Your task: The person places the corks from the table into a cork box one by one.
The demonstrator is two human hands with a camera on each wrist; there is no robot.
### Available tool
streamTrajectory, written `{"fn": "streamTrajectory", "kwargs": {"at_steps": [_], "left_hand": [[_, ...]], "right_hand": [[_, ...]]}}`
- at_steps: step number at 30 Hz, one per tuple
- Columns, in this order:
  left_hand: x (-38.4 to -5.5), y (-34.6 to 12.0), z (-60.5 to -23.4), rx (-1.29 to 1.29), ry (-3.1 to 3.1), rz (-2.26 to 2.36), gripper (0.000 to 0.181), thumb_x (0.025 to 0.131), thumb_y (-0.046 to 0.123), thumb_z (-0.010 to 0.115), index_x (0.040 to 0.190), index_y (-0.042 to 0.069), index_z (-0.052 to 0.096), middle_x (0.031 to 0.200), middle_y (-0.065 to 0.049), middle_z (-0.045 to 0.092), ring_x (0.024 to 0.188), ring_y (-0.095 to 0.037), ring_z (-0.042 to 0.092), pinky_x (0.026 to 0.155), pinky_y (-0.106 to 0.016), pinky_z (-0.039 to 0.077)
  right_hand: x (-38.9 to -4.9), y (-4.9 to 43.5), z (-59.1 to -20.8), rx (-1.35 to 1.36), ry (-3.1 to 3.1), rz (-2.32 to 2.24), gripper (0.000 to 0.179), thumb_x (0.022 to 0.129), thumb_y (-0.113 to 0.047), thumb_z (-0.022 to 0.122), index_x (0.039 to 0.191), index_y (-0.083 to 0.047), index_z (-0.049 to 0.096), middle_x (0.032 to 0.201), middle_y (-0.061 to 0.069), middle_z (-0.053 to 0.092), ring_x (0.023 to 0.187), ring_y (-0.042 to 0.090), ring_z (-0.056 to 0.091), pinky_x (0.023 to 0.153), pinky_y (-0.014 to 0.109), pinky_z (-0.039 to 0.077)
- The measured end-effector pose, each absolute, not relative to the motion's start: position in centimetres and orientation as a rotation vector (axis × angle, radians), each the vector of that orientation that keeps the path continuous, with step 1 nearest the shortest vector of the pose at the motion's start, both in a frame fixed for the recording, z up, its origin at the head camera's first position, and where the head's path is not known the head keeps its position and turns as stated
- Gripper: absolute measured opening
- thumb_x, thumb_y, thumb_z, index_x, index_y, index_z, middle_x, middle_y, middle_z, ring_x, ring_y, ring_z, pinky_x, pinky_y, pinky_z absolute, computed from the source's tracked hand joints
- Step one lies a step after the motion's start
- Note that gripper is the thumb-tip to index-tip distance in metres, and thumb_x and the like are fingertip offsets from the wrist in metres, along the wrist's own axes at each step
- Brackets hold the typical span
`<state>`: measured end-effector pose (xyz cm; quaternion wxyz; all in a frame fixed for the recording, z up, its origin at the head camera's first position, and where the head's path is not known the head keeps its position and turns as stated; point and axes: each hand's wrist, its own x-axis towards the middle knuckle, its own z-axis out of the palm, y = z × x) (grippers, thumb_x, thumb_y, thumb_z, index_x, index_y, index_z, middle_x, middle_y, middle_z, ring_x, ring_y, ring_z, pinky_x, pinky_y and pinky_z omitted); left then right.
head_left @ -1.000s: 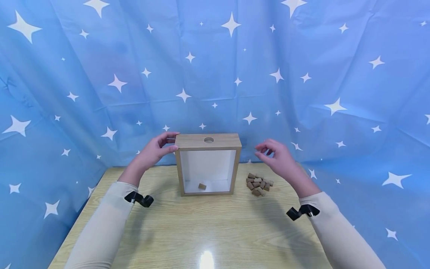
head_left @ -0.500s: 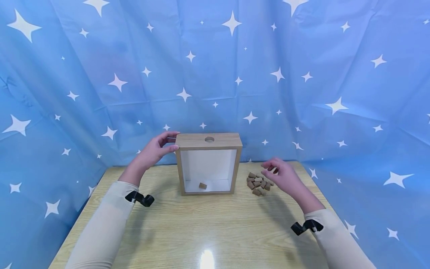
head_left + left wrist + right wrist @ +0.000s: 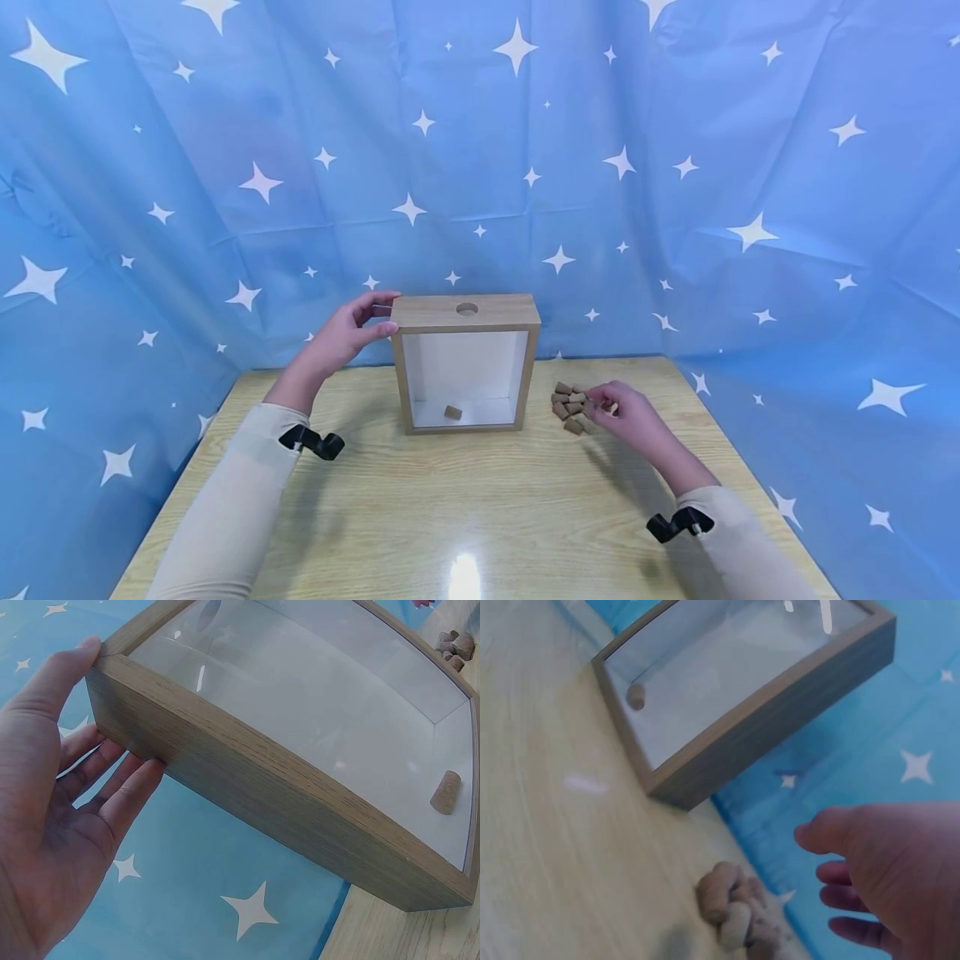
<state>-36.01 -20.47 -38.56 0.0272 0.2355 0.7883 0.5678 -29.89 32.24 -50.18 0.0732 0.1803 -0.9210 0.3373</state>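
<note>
Clamping left hand (image 3: 345, 335) on left side of box (image 3: 467, 367); holding right hand (image 3: 628, 415) at corks (image 3: 574, 408) right of box, unclear whether pinching.

Far curtain (image 3: 480, 167) blue with white stars (image 3: 516, 47); wood-brown box (image 3: 510, 312), white inside; brown corks (image 3: 574, 408) right; pale-yellow, wood-grained table (image 3: 450, 500)

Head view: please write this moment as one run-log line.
left hand: holds box by upper left corner | right hand: at cork pile, grip unclear | box: upright, one cork inside
</note>
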Motion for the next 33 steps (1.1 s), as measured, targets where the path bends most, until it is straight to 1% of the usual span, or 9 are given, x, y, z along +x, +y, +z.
{"fn": "streamTrajectory", "kwargs": {"at_steps": [2, 7, 11, 14, 17, 21, 23, 27, 33], "left_hand": [[-36.0, -20.5, -38.6, 0.725, 2.439, 1.749, 0.061, 0.109, 0.028, 0.075, 0.164, 0.017, 0.052, 0.158, -0.014, 0.053, 0.149, -0.034, 0.049, 0.123, -0.060, 0.042], [-35.9, -20.5, -38.5, 0.725, 2.437, 1.752, 0.061, 0.109, 0.028, 0.075, 0.164, 0.017, 0.052, 0.157, -0.013, 0.053, 0.148, -0.033, 0.050, 0.123, -0.060, 0.042], [-35.9, -20.4, -38.5, 0.730, 2.435, 1.754, 0.060, 0.109, 0.027, 0.075, 0.164, 0.016, 0.051, 0.157, -0.014, 0.053, 0.148, -0.033, 0.049, 0.123, -0.060, 0.041], [-35.8, -20.4, -38.4, 0.728, 2.442, 1.748, 0.061, 0.109, 0.028, 0.075, 0.164, 0.016, 0.051, 0.158, -0.014, 0.053, 0.149, -0.035, 0.049, 0.123, -0.061, 0.041], [-35.9, -20.4, -38.5, 0.732, 2.446, 1.745, 0.061, 0.109, 0.029, 0.075, 0.164, 0.017, 0.051, 0.158, -0.014, 0.053, 0.150, -0.035, 0.049, 0.123, -0.061, 0.041], [-35.9, -20.4, -38.6, 0.731, 2.443, 1.749, 0.061, 0.109, 0.029, 0.075, 0.164, 0.017, 0.051, 0.157, -0.014, 0.054, 0.148, -0.034, 0.050, 0.123, -0.061, 0.042], [-35.9, -20.4, -38.6, 0.726, 2.444, 1.748, 0.061, 0.109, 0.030, 0.076, 0.164, 0.017, 0.051, 0.157, -0.013, 0.054, 0.147, -0.034, 0.050, 0.122, -0.060, 0.042], [-35.8, -20.4, -38.5, 0.724, 2.441, 1.750, 0.061, 0.109, 0.030, 0.076, 0.164, 0.017, 0.051, 0.156, -0.014, 0.054, 0.148, -0.034, 0.050, 0.122, -0.061, 0.042], [-35.8, -20.4, -38.5, 0.727, 2.436, 1.754, 0.061, 0.109, 0.028, 0.075, 0.164, 0.016, 0.051, 0.157, -0.014, 0.053, 0.147, -0.034, 0.050, 0.122, -0.061, 0.042]], "right_hand": [[-29.9, 32.4, -50.9, 0.549, -2.778, 0.997, 0.028, 0.099, -0.002, 0.080, 0.127, 0.002, 0.075, 0.107, 0.009, 0.070, 0.100, 0.029, 0.067, 0.078, 0.034, 0.057], [-29.9, 32.5, -52.2, 0.579, -2.810, 0.937, 0.040, 0.097, -0.001, 0.081, 0.135, 0.006, 0.071, 0.106, 0.010, 0.069, 0.099, 0.029, 0.067, 0.079, 0.037, 0.056], [-29.8, 32.4, -53.0, 0.582, -2.820, 0.909, 0.045, 0.098, -0.003, 0.081, 0.140, 0.005, 0.069, 0.107, 0.012, 0.068, 0.099, 0.027, 0.066, 0.085, 0.046, 0.059], [-29.6, 32.4, -53.5, 0.569, -2.818, 0.925, 0.046, 0.097, -0.002, 0.081, 0.141, 0.005, 0.068, 0.110, 0.016, 0.067, 0.101, 0.032, 0.069, 0.090, 0.054, 0.061], [-29.4, 32.3, -54.1, 0.553, -2.823, 0.908, 0.051, 0.097, 0.000, 0.081, 0.145, 0.005, 0.066, 0.118, 0.022, 0.067, 0.104, 0.036, 0.070, 0.091, 0.057, 0.062], [-29.3, 32.2, -54.8, 0.545, -2.815, 0.814, 0.053, 0.096, -0.001, 0.082, 0.147, 0.002, 0.066, 0.127, 0.023, 0.067, 0.103, 0.034, 0.071, 0.089, 0.057, 0.061], [-29.3, 32.2, -55.2, 0.543, -2.801, 0.783, 0.051, 0.096, -0.002, 0.082, 0.145, 0.000, 0.068, 0.128, 0.023, 0.068, 0.102, 0.033, 0.071, 0.089, 0.057, 0.061], [-29.5, 32.2, -55.7, 0.541, -2.800, 0.772, 0.052, 0.096, -0.002, 0.082, 0.146, 0.001, 0.067, 0.134, 0.023, 0.067, 0.102, 0.030, 0.072, 0.090, 0.056, 0.060], [-29.7, 32.1, -55.9, 0.548, -2.833, 0.716, 0.054, 0.098, -0.003, 0.082, 0.149, 0.000, 0.066, 0.149, 0.028, 0.061, 0.103, 0.031, 0.071, 0.088, 0.056, 0.060]]}}
